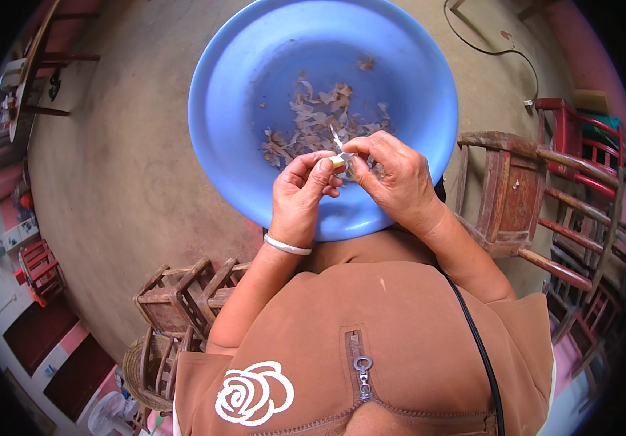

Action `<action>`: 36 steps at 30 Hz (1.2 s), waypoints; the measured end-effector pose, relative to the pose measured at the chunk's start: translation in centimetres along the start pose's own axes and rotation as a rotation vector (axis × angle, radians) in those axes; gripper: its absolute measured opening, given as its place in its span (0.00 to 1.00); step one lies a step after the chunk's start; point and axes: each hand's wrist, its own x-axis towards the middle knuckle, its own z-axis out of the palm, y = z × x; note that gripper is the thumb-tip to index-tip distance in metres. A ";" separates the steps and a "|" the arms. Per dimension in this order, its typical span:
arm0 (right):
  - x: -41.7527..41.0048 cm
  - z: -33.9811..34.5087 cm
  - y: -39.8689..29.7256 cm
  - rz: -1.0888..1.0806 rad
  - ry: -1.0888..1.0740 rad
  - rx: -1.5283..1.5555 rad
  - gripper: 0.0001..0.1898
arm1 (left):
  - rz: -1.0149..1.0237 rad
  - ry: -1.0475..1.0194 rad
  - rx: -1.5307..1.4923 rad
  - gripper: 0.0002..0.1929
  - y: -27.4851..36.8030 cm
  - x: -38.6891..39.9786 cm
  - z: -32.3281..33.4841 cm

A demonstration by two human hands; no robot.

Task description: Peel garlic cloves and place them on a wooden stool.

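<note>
Between the thumb and fingers of my left hand (302, 188) is a pale garlic clove (337, 161). My right hand (395, 169) pinches a thin strip of white papery skin (336, 136) right beside the clove. Whether that strip is still joined to the clove cannot be made out. Both hands are over the near part of a wide blue plastic basin (220, 136). Loose garlic skins (313, 111) lie heaped on the basin's bottom, with a brownish piece (366, 62) apart from the heap. The hands cover some of the near skins.
Worn wooden chairs (515, 185) stand close on the right, by a red chair (564, 136). Small wooden stools (168, 305) and a woven basket (141, 370) are at lower left. A black cable (501, 53) runs over the concrete floor (127, 163) at upper right.
</note>
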 end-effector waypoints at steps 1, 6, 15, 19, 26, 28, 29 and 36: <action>0.0 -0.1 0.0 0.002 0.001 -0.001 0.03 | -0.010 0.009 0.016 0.11 0.0 0.0 0.0; -0.3 -0.5 0.3 -0.075 -0.086 -0.072 0.03 | -0.004 -0.004 0.078 0.11 0.1 -0.1 0.2; -0.4 0.3 1.1 -0.187 -0.064 -0.082 0.05 | -0.043 -0.002 0.086 0.11 0.0 0.0 0.1; -0.5 0.3 0.9 -0.154 -0.066 -0.068 0.06 | -0.002 -0.045 0.075 0.12 0.1 -0.1 0.2; -0.3 0.2 0.9 -0.069 -0.044 0.002 0.05 | 0.013 -0.089 0.054 0.12 0.1 -0.1 0.0; -0.3 0.2 0.9 -0.051 -0.036 0.022 0.05 | 0.012 -0.092 0.042 0.13 0.2 -0.2 0.0; -0.3 0.1 1.0 -0.024 -0.029 0.013 0.04 | 0.013 -0.092 0.042 0.13 0.3 -0.3 0.1; -0.3 0.1 0.9 0.069 -0.030 0.054 0.05 | 0.005 -0.048 -0.010 0.14 0.2 -0.2 0.0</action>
